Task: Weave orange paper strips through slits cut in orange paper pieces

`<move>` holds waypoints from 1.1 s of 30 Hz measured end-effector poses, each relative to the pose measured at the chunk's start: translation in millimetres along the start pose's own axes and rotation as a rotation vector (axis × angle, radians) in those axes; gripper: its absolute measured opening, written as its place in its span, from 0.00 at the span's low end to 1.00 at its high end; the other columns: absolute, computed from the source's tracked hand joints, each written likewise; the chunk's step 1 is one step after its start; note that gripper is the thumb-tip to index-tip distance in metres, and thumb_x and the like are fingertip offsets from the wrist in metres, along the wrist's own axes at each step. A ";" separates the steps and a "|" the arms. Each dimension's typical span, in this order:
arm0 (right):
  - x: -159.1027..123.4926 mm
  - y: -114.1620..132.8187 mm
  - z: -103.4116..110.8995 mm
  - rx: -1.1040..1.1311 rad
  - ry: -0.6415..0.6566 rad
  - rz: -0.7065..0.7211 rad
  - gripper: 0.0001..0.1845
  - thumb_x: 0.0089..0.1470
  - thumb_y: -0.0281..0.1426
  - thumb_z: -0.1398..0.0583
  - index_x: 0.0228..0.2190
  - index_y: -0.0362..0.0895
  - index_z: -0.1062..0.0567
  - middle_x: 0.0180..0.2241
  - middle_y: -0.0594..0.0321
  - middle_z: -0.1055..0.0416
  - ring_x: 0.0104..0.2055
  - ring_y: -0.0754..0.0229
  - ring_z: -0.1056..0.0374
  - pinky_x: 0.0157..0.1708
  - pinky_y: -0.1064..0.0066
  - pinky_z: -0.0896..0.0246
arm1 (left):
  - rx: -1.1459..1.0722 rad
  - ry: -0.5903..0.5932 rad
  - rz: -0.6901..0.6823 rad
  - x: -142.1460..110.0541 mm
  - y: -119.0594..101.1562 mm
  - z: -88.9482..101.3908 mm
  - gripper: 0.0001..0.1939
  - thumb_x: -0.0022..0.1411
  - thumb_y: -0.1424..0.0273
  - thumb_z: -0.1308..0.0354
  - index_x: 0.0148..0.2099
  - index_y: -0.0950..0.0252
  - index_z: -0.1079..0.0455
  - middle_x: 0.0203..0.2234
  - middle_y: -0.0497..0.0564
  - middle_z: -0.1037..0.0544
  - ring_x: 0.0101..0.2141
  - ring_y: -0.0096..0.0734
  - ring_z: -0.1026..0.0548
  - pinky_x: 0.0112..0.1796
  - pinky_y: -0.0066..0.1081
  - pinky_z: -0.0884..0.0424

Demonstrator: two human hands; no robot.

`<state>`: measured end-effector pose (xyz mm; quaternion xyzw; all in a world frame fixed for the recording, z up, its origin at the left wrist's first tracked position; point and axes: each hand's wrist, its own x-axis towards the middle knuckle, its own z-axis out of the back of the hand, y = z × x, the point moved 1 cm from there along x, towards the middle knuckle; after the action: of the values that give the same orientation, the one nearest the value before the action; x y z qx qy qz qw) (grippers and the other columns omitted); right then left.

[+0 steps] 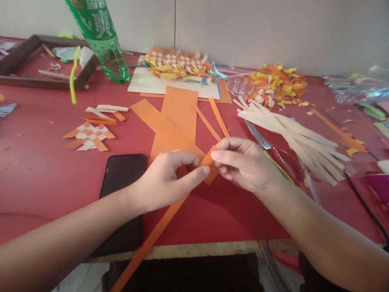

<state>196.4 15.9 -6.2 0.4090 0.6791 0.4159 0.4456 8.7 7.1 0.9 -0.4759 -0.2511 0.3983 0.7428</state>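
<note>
Between thumb and fingers, my left hand [174, 174] pinches an orange paper strip [162, 223], whose long tail hangs down to the left past the table's front edge. My right hand [243, 162] is closed on the same strip's upper end, where it looks folded over. Wide orange paper pieces [179, 109] lie just beyond my hands, with two narrow orange strips [217, 113] beside them. To the left sits a small woven orange-and-white paper piece [90, 136]. Scissors [258, 136] lie beside my right hand, partly hidden by it.
A black phone [121, 178] lies under my left forearm. White paper strips [291, 129] fan out at right. Behind are a green bottle [105, 48], a larger woven paper piece [179, 61], a heap of paper scraps [276, 83] and a brown frame [33, 81].
</note>
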 end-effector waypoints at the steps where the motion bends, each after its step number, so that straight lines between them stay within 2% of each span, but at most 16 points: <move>1: -0.5 -1.6 -0.2 -0.025 0.022 0.008 0.12 0.44 0.31 0.29 0.19 0.42 0.25 0.17 0.68 0.32 0.17 0.71 0.39 0.13 0.80 0.47 | 0.006 -0.005 -0.003 0.3 0.0 -0.2 0.15 0.67 0.65 0.47 0.28 0.65 0.31 0.21 0.44 0.31 0.25 0.23 0.34 0.28 0.25 0.36; 5: -2.1 -5.8 0.4 -0.086 0.076 0.047 0.09 0.48 0.32 0.31 0.23 0.43 0.24 0.17 0.69 0.33 0.18 0.70 0.38 0.15 0.79 0.43 | 0.010 -0.044 -0.041 0.6 1.8 -0.7 0.14 0.67 0.67 0.48 0.29 0.65 0.32 0.22 0.44 0.30 0.25 0.23 0.34 0.28 0.25 0.37; 8: -3.6 -5.6 -0.1 -0.125 0.143 0.040 0.07 0.50 0.32 0.31 0.28 0.43 0.23 0.20 0.68 0.30 0.21 0.69 0.34 0.20 0.77 0.36 | -0.063 -0.171 -0.032 1.0 4.1 0.4 0.15 0.66 0.64 0.44 0.28 0.65 0.32 0.20 0.44 0.31 0.23 0.22 0.35 0.26 0.24 0.38; 12: -6.7 -4.6 -3.2 -0.301 0.199 -0.019 0.09 0.48 0.32 0.30 0.30 0.42 0.23 0.23 0.67 0.27 0.21 0.69 0.33 0.22 0.77 0.37 | -0.370 -0.405 0.134 5.1 9.4 3.3 0.13 0.61 0.61 0.38 0.30 0.65 0.28 0.24 0.45 0.26 0.24 0.21 0.32 0.25 0.22 0.35; 15: -8.0 -2.6 -5.0 -0.381 0.120 0.055 0.09 0.50 0.34 0.31 0.29 0.42 0.23 0.21 0.67 0.29 0.21 0.69 0.35 0.21 0.78 0.39 | -0.684 -0.549 0.280 10.8 14.1 6.1 0.10 0.58 0.63 0.35 0.31 0.64 0.29 0.24 0.43 0.26 0.19 0.16 0.34 0.21 0.19 0.36; 18: -7.5 1.2 -5.6 -0.418 0.035 0.145 0.11 0.54 0.37 0.34 0.26 0.42 0.24 0.20 0.68 0.32 0.21 0.69 0.36 0.21 0.77 0.41 | -0.910 -0.633 0.329 15.9 16.3 9.3 0.10 0.56 0.70 0.34 0.31 0.63 0.33 0.22 0.39 0.29 0.20 0.16 0.29 0.24 0.17 0.30; 20: -6.9 3.1 -5.6 -0.446 0.022 0.177 0.11 0.55 0.37 0.36 0.26 0.42 0.24 0.22 0.67 0.32 0.24 0.69 0.36 0.24 0.76 0.41 | -0.951 -0.605 0.347 16.9 16.3 9.8 0.10 0.56 0.72 0.34 0.31 0.64 0.34 0.22 0.39 0.28 0.22 0.18 0.25 0.27 0.18 0.26; 23: -6.4 2.3 -5.2 -0.456 0.045 0.185 0.10 0.54 0.36 0.35 0.27 0.43 0.24 0.25 0.67 0.31 0.27 0.69 0.37 0.26 0.76 0.42 | -0.889 -0.441 0.348 14.3 14.9 6.9 0.11 0.56 0.71 0.33 0.31 0.65 0.34 0.22 0.42 0.25 0.25 0.20 0.22 0.28 0.17 0.25; 28: -6.7 -3.5 -5.1 -0.434 0.113 0.127 0.10 0.55 0.35 0.36 0.27 0.42 0.25 0.20 0.70 0.35 0.20 0.71 0.45 0.18 0.76 0.54 | -0.791 -0.147 0.315 7.0 13.0 0.0 0.12 0.54 0.69 0.30 0.33 0.65 0.32 0.24 0.44 0.21 0.28 0.23 0.19 0.28 0.16 0.25; 30: -6.7 -3.6 -5.3 -0.428 0.121 0.155 0.10 0.54 0.33 0.35 0.25 0.42 0.26 0.20 0.71 0.37 0.20 0.72 0.46 0.18 0.76 0.55 | -0.800 -0.133 0.308 5.9 13.2 -0.4 0.11 0.56 0.68 0.31 0.33 0.66 0.32 0.25 0.44 0.21 0.28 0.23 0.19 0.30 0.17 0.24; 33: -6.4 -2.7 -4.9 -0.423 0.099 0.178 0.10 0.54 0.31 0.35 0.24 0.41 0.28 0.19 0.72 0.40 0.20 0.72 0.48 0.18 0.76 0.56 | -0.821 -0.233 0.284 6.0 14.1 1.2 0.10 0.57 0.68 0.32 0.33 0.65 0.30 0.26 0.42 0.22 0.28 0.21 0.19 0.31 0.16 0.24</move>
<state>193.0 8.2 -5.7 0.3440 0.5592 0.6061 0.4491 6.1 15.9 -11.4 -0.7131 -0.4024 0.4145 0.3972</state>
